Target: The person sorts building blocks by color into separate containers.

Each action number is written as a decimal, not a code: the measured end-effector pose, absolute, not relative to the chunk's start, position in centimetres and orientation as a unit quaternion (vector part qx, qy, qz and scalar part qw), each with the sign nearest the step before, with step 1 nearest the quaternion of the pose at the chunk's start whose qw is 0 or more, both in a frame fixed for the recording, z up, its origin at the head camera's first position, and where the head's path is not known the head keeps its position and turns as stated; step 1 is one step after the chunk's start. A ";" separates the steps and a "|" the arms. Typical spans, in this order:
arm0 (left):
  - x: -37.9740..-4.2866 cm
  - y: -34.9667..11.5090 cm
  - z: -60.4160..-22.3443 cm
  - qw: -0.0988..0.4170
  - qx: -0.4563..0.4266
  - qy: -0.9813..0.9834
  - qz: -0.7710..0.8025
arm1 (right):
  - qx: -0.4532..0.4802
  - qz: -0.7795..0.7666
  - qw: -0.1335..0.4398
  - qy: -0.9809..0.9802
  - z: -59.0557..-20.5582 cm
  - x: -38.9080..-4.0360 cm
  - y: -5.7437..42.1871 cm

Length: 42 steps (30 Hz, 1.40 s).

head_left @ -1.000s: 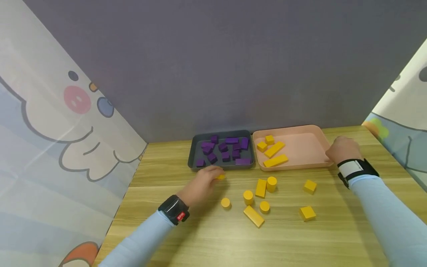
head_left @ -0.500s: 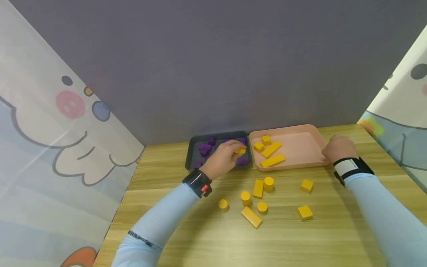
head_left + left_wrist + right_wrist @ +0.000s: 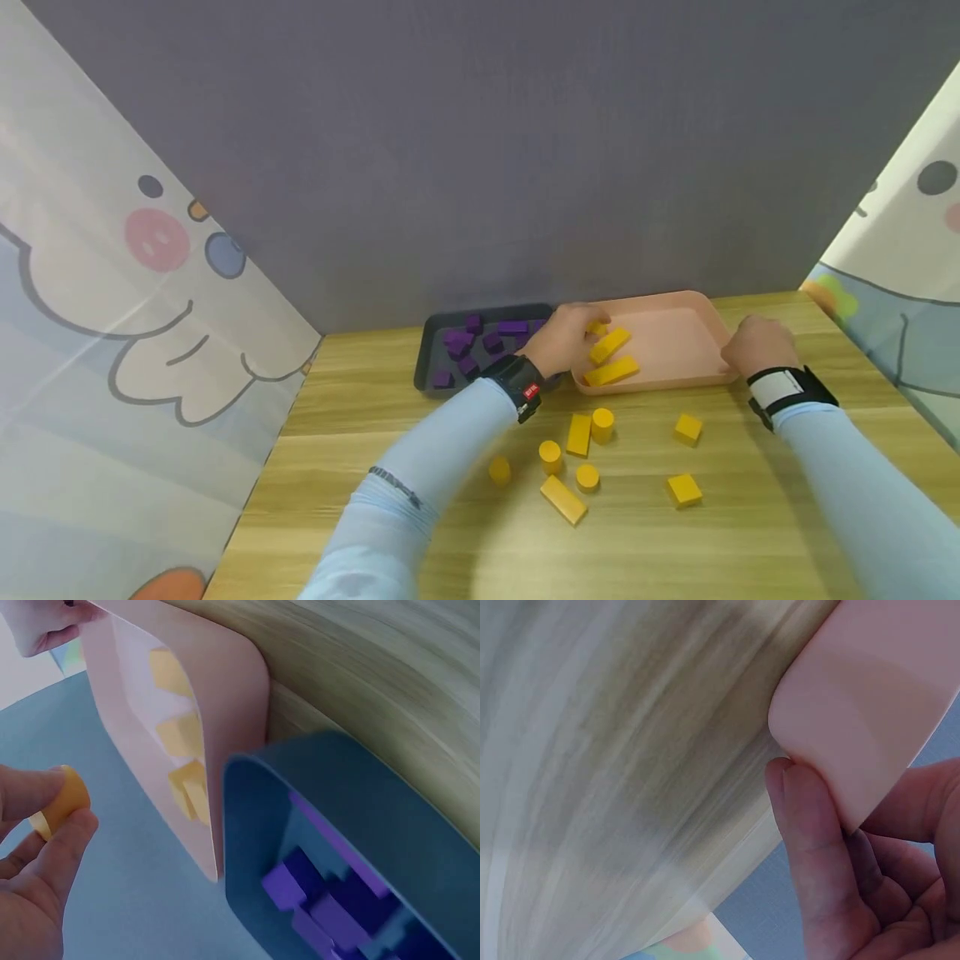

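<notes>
My left hand [image 3: 564,337] is over the left end of the pink tray [image 3: 675,337]. Between thumb and fingertips it pinches a yellow cylinder block [image 3: 71,796], best seen in the left wrist view. Below it in the tray lie long yellow blocks [image 3: 612,371] and yellow cubes, partly hidden by the hand in the head view. At the tray's right end my right hand [image 3: 761,346] grips the rim, with thumb and fingers on either side of the pink wall [image 3: 870,712].
A dark grey tray [image 3: 423,367] with several purple blocks [image 3: 459,342] adjoins the pink one on its left. In front, on the wooden table [image 3: 360,417], are scattered yellow cylinders [image 3: 551,457], flat yellow blocks [image 3: 564,500] and two cubes [image 3: 684,490]. A grey panel [image 3: 487,167] rises behind.
My left hand has picked the yellow cylinder block up near the dark tray and carried it rightward across that tray to above the pink one. The right hand keeps its hold on the rim.
</notes>
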<state>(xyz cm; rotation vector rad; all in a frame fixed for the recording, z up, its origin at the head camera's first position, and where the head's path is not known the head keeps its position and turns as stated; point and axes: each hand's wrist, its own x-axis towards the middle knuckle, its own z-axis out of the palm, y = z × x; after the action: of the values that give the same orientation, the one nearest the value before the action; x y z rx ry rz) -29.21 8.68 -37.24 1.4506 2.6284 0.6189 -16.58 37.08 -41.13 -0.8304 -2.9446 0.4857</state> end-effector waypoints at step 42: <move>-28.8 15.0 -40.9 0.080 0.489 0.863 0.094 | -0.296 0.152 0.012 -0.943 -41.0 -16.7 36.2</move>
<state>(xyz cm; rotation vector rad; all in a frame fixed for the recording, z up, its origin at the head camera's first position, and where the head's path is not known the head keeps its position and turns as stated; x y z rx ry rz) -28.79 14.97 -40.92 1.4638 2.5827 0.2822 -16.69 36.21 -40.97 -0.9216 -2.9399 0.4746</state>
